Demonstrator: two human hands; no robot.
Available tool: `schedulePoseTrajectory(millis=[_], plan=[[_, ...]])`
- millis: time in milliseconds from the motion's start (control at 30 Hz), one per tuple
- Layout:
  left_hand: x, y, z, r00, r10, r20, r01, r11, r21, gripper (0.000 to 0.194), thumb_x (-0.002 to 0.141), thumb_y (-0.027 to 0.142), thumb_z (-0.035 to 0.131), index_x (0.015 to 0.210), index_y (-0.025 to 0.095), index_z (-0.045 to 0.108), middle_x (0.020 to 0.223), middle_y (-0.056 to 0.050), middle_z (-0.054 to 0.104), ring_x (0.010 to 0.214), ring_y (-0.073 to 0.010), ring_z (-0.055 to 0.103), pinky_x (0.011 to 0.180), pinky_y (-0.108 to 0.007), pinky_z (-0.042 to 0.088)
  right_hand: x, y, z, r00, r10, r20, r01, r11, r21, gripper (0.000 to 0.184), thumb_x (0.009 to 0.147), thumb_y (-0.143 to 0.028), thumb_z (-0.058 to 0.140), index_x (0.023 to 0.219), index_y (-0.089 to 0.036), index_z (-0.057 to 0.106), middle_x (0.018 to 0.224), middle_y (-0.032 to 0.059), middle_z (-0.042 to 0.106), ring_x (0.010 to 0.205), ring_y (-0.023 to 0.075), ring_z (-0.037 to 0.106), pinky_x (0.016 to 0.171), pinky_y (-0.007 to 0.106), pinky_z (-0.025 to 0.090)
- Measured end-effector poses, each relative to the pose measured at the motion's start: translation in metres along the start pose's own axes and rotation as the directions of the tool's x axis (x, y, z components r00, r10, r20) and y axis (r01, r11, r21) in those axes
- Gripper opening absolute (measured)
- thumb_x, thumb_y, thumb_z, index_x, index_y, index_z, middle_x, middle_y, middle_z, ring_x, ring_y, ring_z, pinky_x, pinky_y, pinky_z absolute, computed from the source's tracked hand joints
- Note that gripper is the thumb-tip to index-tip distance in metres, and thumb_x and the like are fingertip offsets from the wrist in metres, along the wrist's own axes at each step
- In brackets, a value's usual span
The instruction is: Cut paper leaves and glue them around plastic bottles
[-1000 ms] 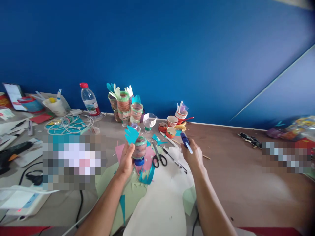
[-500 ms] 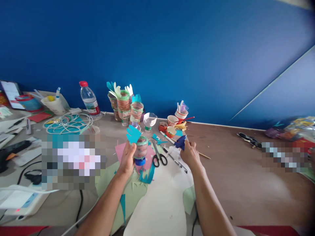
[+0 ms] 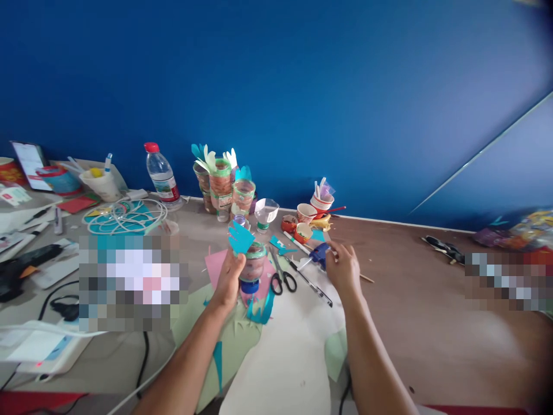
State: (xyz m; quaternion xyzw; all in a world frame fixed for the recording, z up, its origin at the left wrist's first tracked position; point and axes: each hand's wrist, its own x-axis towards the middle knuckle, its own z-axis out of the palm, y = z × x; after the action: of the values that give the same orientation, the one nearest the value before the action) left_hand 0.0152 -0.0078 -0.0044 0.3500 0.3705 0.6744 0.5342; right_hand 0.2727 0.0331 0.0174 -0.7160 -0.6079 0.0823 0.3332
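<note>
My left hand [image 3: 228, 282] is closed on a small cup cut from a bottle top [image 3: 254, 262], brownish with a green rim, blue cap downward. A blue paper cutout with leaf-like fingers [image 3: 241, 237] stands up at the cup's left, above my thumb. On the right, my right hand [image 3: 344, 266] has its fingertips closed at a dark-blue object [image 3: 319, 254]. From that object a thin pale stick-like part points down-left; its exact kind is unclear. Between the hands lie black-handled scissors [image 3: 283, 282] and a black-and-clear pen [image 3: 313, 286].
Similar decorated cups [image 3: 221, 178] with paper leaves stand by the blue wall [image 3: 276, 86]. Behind are a red-capped bottle [image 3: 162, 178], a clear bottle top [image 3: 265, 213] and stacked paper cups [image 3: 322, 202]. Paper sheets [image 3: 276, 369] and scraps cover the middle. Coiled white cable [image 3: 125, 218] lies left.
The view has shifted slightly. My right hand has turned a little, and the pale part of the dark-blue object now shows pointing down-left. My left hand keeps its hold.
</note>
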Motion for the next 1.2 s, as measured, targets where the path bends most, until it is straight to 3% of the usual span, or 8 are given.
schedulePoseTrajectory(millis=[100, 233, 367, 500, 667, 767, 967, 1200], plan=[[-0.002, 0.001, 0.002, 0.996, 0.005, 0.088, -0.007, 1.0, 0.027, 0.051, 0.076, 0.049, 0.065, 0.118, 0.021, 0.058, 0.111, -0.009, 0.066, 0.112, -0.0264, 0.057, 0.098, -0.039, 0.041, -0.009, -0.012, 0.0, 0.985, -0.14, 0.102, 0.057, 0.819, 0.571, 0.037, 0.088, -0.045, 0.046, 0.101, -0.017, 0.067, 0.082, 0.006, 0.061, 0.073, 0.0184, 0.054, 0.071, 0.032, 0.045], [-0.008, 0.006, 0.007, 0.985, -0.032, 0.171, 0.022, 0.998, 0.057, 0.048, 0.076, 0.047, 0.066, 0.118, 0.024, 0.058, 0.108, -0.008, 0.066, 0.106, -0.0237, 0.059, 0.094, -0.038, 0.044, -0.026, -0.03, 0.002, 0.931, -0.317, 0.179, 0.027, 0.55, 0.835, 0.05, 0.084, -0.06, 0.048, 0.105, -0.019, 0.067, 0.082, 0.0059, 0.06, 0.071, 0.0174, 0.051, 0.069, 0.031, 0.045], [-0.013, 0.012, 0.014, 0.967, -0.053, 0.248, 0.02, 0.991, 0.132, 0.045, 0.075, 0.045, 0.068, 0.114, 0.025, 0.06, 0.112, -0.008, 0.064, 0.107, -0.0238, 0.058, 0.095, -0.038, 0.043, -0.037, -0.045, -0.004, 0.898, -0.406, 0.166, 0.05, 0.472, 0.88, 0.055, 0.081, -0.066, 0.049, 0.109, -0.023, 0.066, 0.09, 0.006, 0.058, 0.079, 0.0189, 0.052, 0.073, 0.031, 0.044], [-0.016, 0.011, 0.017, 0.953, -0.061, 0.297, 0.005, 0.982, 0.187, 0.049, 0.074, 0.04, 0.071, 0.118, 0.025, 0.057, 0.112, -0.008, 0.063, 0.107, -0.0244, 0.057, 0.095, -0.037, 0.043, -0.046, -0.059, -0.013, 0.868, -0.473, 0.154, 0.145, 0.537, 0.831, 0.059, 0.08, -0.068, 0.05, 0.113, -0.022, 0.064, 0.091, 0.0062, 0.058, 0.082, 0.02, 0.052, 0.076, 0.033, 0.045], [-0.018, 0.008, 0.015, 0.957, -0.086, 0.277, 0.001, 0.957, 0.291, 0.06, 0.065, 0.031, 0.078, 0.121, 0.025, 0.056, 0.121, -0.008, 0.059, 0.111, -0.0261, 0.054, 0.095, -0.036, 0.043, -0.055, -0.072, -0.009, 0.903, -0.423, 0.081, 0.234, 0.638, 0.734, 0.02, 0.082, -0.039, 0.06, 0.084, -0.02, 0.067, 0.075, 0.0034, 0.059, 0.071, 0.0169, 0.053, 0.071, 0.031, 0.045], [-0.018, 0.008, 0.015, 0.96, -0.092, 0.263, 0.018, 0.962, 0.273, 0.064, 0.061, 0.033, 0.081, 0.119, 0.025, 0.057, 0.122, -0.009, 0.059, 0.113, -0.0273, 0.054, 0.096, -0.036, 0.044, -0.053, -0.07, -0.003, 0.943, -0.309, 0.119, 0.092, 0.589, 0.803, 0.015, 0.079, -0.033, 0.062, 0.073, -0.02, 0.063, 0.069, 0.0012, 0.057, 0.064, 0.0145, 0.051, 0.064, 0.029, 0.044], [-0.013, 0.008, 0.014, 0.967, -0.118, 0.224, 0.095, 0.989, 0.11, 0.065, 0.061, 0.048, 0.079, 0.117, 0.025, 0.056, 0.114, -0.009, 0.063, 0.107, -0.0249, 0.059, 0.09, -0.036, 0.048, -0.048, -0.064, 0.001, 0.955, -0.137, 0.264, -0.228, 0.229, 0.946, 0.025, 0.067, -0.041, 0.072, 0.069, -0.021, 0.056, 0.06, -0.0038, 0.052, 0.053, 0.0103, 0.047, 0.056, 0.024, 0.042], [-0.012, 0.011, 0.016, 0.956, -0.173, 0.238, 0.167, 0.985, 0.044, 0.064, 0.061, 0.053, 0.077, 0.115, 0.025, 0.057, 0.111, -0.009, 0.065, 0.102, -0.0249, 0.062, 0.087, -0.038, 0.049, -0.056, -0.062, 0.015, 0.931, -0.25, 0.268, -0.18, 0.325, 0.929, 0.024, 0.074, -0.043, 0.069, 0.074, -0.021, 0.059, 0.072, -0.0016, 0.053, 0.063, 0.0119, 0.049, 0.062, 0.025, 0.043]])
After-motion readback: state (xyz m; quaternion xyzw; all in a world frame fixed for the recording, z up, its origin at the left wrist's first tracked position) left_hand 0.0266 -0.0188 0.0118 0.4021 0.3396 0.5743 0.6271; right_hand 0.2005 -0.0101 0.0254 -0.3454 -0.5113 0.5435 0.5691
